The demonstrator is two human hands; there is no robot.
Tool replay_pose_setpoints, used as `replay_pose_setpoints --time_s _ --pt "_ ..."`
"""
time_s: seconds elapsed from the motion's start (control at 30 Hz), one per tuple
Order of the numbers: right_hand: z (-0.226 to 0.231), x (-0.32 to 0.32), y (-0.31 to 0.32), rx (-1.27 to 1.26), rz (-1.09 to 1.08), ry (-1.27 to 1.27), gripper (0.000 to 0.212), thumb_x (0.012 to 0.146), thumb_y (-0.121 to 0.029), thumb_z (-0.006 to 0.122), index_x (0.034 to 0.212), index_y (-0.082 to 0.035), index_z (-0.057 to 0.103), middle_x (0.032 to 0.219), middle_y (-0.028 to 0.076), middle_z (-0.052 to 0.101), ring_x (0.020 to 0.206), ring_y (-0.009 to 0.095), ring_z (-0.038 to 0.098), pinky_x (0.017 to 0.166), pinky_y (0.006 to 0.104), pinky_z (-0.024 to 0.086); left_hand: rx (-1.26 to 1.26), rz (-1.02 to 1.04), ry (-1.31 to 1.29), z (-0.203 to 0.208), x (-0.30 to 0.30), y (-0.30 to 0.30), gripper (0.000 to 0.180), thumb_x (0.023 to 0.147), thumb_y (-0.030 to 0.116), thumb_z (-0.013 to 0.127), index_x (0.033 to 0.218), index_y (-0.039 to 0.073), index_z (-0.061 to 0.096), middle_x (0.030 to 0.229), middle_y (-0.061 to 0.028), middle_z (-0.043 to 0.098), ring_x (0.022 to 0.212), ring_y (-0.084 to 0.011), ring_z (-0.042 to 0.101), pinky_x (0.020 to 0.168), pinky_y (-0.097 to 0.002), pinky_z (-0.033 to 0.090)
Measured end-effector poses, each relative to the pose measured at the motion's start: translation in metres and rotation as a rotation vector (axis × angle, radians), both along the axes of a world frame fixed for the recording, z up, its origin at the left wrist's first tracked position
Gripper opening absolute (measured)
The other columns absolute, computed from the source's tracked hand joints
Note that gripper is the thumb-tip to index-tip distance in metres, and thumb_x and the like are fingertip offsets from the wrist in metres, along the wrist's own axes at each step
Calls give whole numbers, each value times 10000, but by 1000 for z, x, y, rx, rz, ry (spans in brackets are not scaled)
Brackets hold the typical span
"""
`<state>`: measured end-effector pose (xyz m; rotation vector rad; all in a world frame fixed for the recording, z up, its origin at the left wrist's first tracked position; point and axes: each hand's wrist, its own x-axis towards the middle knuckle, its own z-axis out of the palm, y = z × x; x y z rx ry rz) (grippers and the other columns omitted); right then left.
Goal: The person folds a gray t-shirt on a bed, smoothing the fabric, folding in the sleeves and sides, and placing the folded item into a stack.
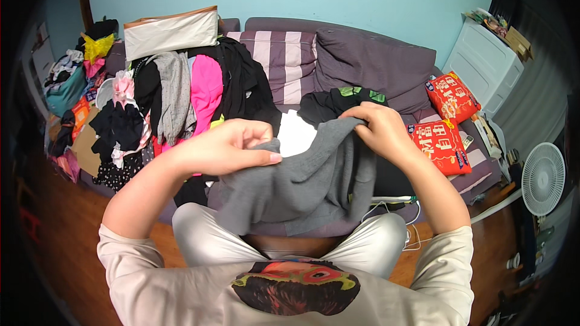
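A dark grey garment (296, 190) hangs between my two hands, in front of the sofa and above my knees. My left hand (244, 143) pinches one upper edge of it, thumb on top. At another edge, higher and to the right, my right hand (379, 130) grips the cloth between thumb and fingers. The fabric sags in folds between them, and its lower part is a little blurred. Just beyond it lies a white piece (296, 134), partly hidden by the grey cloth. Behind that rests a black garment (338, 104) with green patches.
Piled clothes (205, 87) cover the sofa's left side, a cream fabric storage box (172, 33) behind them. Two red packages (441, 145) lie on the right. Purple cushions (374, 63) line the back. A white fan (542, 178) stands at far right; white cables (414, 229) trail by my right knee.
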<state>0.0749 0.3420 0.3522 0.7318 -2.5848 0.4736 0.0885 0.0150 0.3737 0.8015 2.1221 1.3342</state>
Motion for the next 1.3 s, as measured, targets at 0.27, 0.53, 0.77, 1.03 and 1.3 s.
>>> replay_pose_setpoints --time_s 0.27,0.53,0.77,1.03,1.3 --pt "11 -11 -15 12 -28 72 261 804 -8 604 1039 -44 712 938 105 673 877 261 672 783 339 524 248 21 -62 -3 1 18 275 922 59 688 844 103 428 764 102 427 690 11 382 569 -199 316" --pt "7 3 -57 -328 315 -322 298 749 46 651 1041 10 699 853 43 634 794 101 586 713 263 480 84 151 496 -17 -10 59 1098 699 180 899 1557 71 223 1200 -170 614 1160 -267 611 977 -372 488" --pt "-9 31 -69 -681 330 -556 312 855 29 678 1049 -69 454 812 -23 532 719 5 523 571 190 387 38 53 598 -23 -7 52 242 770 138 792 953 1 713 813 -193 693 777 -298 711 708 -364 528" --pt "-84 7 -47 -729 482 -1108 256 871 -114 763 995 -69 543 812 -57 492 720 41 475 662 227 419 42 233 690 -16 -27 40 124 863 71 712 944 -21 688 833 -90 702 797 -98 641 731 -279 512" --pt "-69 6 34 -132 279 -841 322 858 -247 801 802 -18 582 664 -24 465 652 82 467 617 273 418 15 272 452 -6 -24 -27 140 890 92 720 880 0 615 800 32 581 813 -49 532 748 -231 437"
